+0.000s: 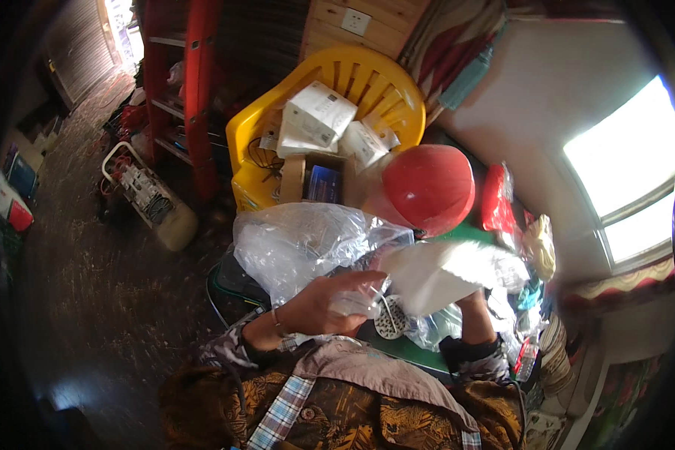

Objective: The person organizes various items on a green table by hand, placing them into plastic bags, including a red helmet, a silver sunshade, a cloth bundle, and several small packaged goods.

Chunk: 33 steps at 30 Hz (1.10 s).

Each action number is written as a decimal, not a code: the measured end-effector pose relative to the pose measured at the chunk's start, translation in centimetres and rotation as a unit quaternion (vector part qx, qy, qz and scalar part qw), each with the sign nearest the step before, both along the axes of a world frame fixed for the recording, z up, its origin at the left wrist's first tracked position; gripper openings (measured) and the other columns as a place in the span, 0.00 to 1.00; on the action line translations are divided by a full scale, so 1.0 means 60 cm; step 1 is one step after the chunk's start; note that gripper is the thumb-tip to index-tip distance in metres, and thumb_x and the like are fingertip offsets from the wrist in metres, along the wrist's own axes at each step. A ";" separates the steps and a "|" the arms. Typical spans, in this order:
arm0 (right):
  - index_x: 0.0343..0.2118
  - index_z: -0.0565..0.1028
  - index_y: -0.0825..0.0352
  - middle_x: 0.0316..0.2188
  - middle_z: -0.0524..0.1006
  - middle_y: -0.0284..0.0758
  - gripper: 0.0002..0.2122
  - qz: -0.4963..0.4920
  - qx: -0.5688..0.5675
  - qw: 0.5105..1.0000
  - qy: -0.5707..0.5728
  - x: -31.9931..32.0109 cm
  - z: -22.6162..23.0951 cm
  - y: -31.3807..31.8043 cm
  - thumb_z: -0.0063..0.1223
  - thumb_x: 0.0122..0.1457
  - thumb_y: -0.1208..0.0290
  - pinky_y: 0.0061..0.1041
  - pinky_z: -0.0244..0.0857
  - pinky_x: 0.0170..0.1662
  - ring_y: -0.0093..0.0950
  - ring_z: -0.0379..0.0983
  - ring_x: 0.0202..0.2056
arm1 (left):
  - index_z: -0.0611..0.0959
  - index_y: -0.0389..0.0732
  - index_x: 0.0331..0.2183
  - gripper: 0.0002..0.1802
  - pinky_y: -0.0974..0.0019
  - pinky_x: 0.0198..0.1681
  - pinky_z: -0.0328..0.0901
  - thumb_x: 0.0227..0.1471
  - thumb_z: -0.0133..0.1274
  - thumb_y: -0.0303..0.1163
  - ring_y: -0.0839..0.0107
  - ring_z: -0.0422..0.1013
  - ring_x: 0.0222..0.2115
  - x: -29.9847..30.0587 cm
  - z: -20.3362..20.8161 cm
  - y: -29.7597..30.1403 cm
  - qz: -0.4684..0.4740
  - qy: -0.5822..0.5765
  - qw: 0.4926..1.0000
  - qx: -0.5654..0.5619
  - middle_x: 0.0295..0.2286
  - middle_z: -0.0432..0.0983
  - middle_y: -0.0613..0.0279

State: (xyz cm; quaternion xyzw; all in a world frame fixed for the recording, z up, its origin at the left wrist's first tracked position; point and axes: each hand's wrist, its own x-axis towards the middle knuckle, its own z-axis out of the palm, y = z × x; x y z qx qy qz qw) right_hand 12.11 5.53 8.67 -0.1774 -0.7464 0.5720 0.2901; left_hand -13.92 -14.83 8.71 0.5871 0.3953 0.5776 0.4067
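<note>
My left hand (pixel 322 304) is closed on a crumpled piece of clear plastic (pixel 356 301), its index finger stretched toward the right. My right hand (pixel 471 301) grips the lower right edge of a white, flat, sheet-like thing (pixel 435 277), blurred and glaring in the light; most of its fingers are hidden behind it. Just right of my left hand, a round, pale disc with dark holes (pixel 389 318) lies on the green tabletop (pixel 420 354). Beyond my left hand spreads a large clear plastic bag (pixel 300 240). More clear plastic (pixel 436 328) lies beside my right hand.
A red, rounded object (pixel 430 187) stands at the table's far side. Behind it, a yellow plastic chair (pixel 240 142) bears white boxes (pixel 320 112) and an open cardboard box (pixel 292 180). Red-wrapped packages (pixel 496 199) lie far right. A red ladder (pixel 200 90) stands left.
</note>
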 end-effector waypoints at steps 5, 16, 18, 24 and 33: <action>0.45 0.72 0.74 0.38 0.76 0.36 0.16 -0.207 0.114 0.972 -0.002 -0.181 0.167 0.032 0.54 0.54 0.72 0.23 0.65 0.42 0.25 0.71 0.39 | 0.74 0.38 0.46 0.26 0.67 0.38 0.69 0.40 0.56 0.25 0.68 0.76 0.33 -0.107 0.050 -0.084 0.162 -0.070 0.984 0.039 0.32 0.78 0.56; 0.39 0.75 0.71 0.30 0.77 0.51 0.16 -0.083 0.196 0.944 -0.253 -0.477 -0.133 0.178 0.54 0.52 0.64 0.36 0.68 0.40 0.43 0.76 0.36 | 0.70 0.40 0.53 0.31 0.69 0.45 0.66 0.47 0.59 0.32 0.74 0.71 0.42 -0.107 -0.185 -0.044 0.117 -0.021 0.983 -0.136 0.43 0.74 0.60; 0.39 0.75 0.68 0.31 0.78 0.49 0.14 -0.066 0.265 0.902 -0.333 -0.504 -0.166 0.191 0.53 0.52 0.65 0.39 0.67 0.41 0.46 0.75 0.36 | 0.69 0.43 0.54 0.30 0.65 0.49 0.64 0.47 0.57 0.32 0.68 0.70 0.46 -0.093 -0.192 -0.048 0.045 -0.069 0.973 -0.218 0.45 0.74 0.59; 0.44 0.73 0.66 0.41 0.75 0.45 0.15 -0.039 0.396 0.845 -0.356 -0.566 -0.297 0.242 0.51 0.54 0.69 0.37 0.64 0.48 0.43 0.70 0.46 | 0.70 0.43 0.54 0.31 0.63 0.49 0.65 0.46 0.55 0.28 0.67 0.71 0.44 -0.100 -0.213 -0.053 0.028 -0.086 0.961 -0.263 0.44 0.75 0.57; 0.49 0.70 0.60 0.43 0.73 0.40 0.20 0.004 0.506 0.754 -0.419 -0.631 -0.341 0.241 0.53 0.50 0.71 0.34 0.62 0.50 0.38 0.67 0.49 | 0.68 0.44 0.54 0.29 0.65 0.45 0.67 0.47 0.54 0.29 0.67 0.74 0.40 -0.107 -0.246 -0.046 0.049 -0.133 0.951 -0.275 0.40 0.77 0.56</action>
